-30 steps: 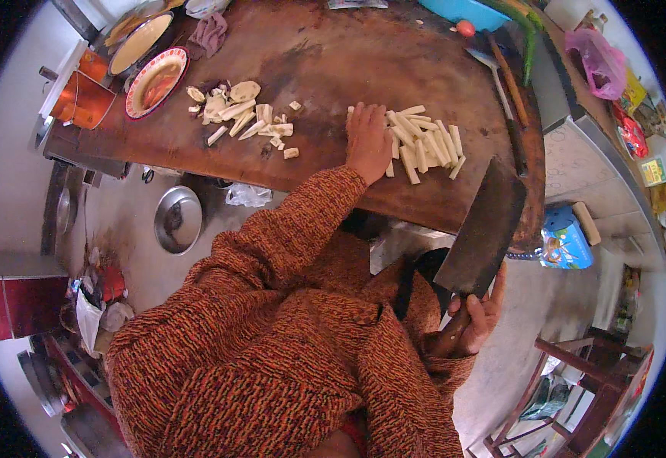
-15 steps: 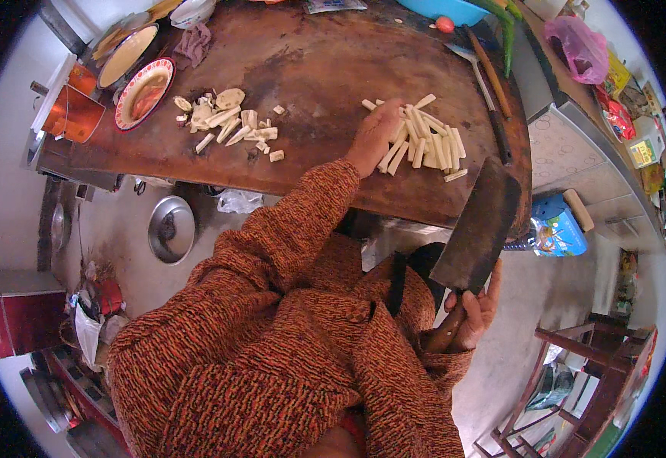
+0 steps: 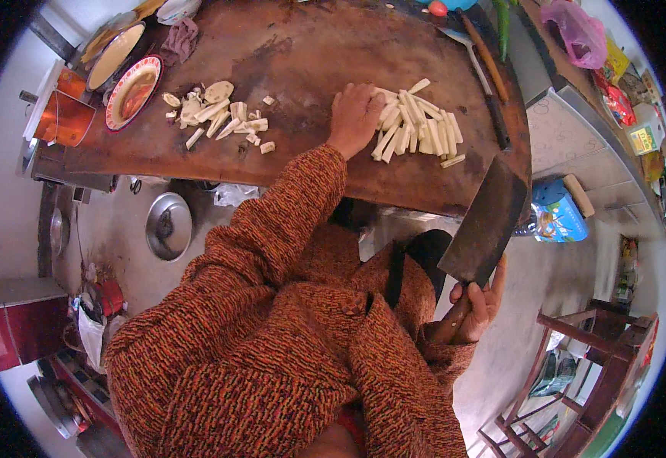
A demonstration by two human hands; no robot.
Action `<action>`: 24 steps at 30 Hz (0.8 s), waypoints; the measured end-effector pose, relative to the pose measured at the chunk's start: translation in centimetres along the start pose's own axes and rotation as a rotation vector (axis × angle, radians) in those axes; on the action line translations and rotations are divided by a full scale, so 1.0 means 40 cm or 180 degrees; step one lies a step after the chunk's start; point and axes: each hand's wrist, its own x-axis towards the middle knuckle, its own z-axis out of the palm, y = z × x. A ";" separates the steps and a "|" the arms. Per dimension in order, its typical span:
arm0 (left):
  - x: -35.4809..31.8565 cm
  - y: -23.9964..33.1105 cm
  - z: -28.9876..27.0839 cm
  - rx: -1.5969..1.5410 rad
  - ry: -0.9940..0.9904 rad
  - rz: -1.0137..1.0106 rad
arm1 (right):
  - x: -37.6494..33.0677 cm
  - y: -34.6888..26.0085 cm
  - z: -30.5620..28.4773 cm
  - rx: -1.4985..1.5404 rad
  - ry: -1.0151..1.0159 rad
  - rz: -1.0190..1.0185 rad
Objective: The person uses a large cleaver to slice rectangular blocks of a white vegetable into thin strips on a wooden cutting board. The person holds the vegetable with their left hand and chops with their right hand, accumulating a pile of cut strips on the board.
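My right hand [image 3: 480, 311] grips the wooden handle of a cleaver [image 3: 486, 221], its broad dark blade tilted up in front of the table's near edge. On the wooden tabletop [image 3: 295, 57], my left hand [image 3: 354, 118] rests palm down against the left side of a pile of pale cut vegetable sticks [image 3: 425, 128]. Its fingers point away from me, slightly bent and touching the nearest sticks; nothing shows held in them. Farther left lies a looser heap of pale vegetable offcuts [image 3: 214, 111], some round, some short and blocky.
At the left stand a red-rimmed bowl [image 3: 133, 93], another dish [image 3: 115, 55] and an orange container [image 3: 66, 116]. A long dark-handled spatula [image 3: 486, 88] and a wooden stick [image 3: 486, 55] lie along the right edge. A metal basin [image 3: 169, 227] sits on the floor; a wooden stool [image 3: 570, 366] stands at the right.
My left hand has slid left, off the top of the stick pile to its side. The cleaver stays in my right hand, nearly in place. The view has shifted slightly.
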 end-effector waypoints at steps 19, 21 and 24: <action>-0.131 0.240 0.021 0.0583 -0.0376 0.1612 | 0.003 0.016 -0.025 0.0119 0.0078 -0.0006; -0.128 0.256 0.057 0.0924 -0.0468 0.1787 | 0.003 0.014 -0.029 0.0178 0.0034 0.0005; -0.118 0.253 0.096 0.1095 -0.0528 0.1909 | 0.003 0.008 -0.037 0.0218 -0.0028 0.0028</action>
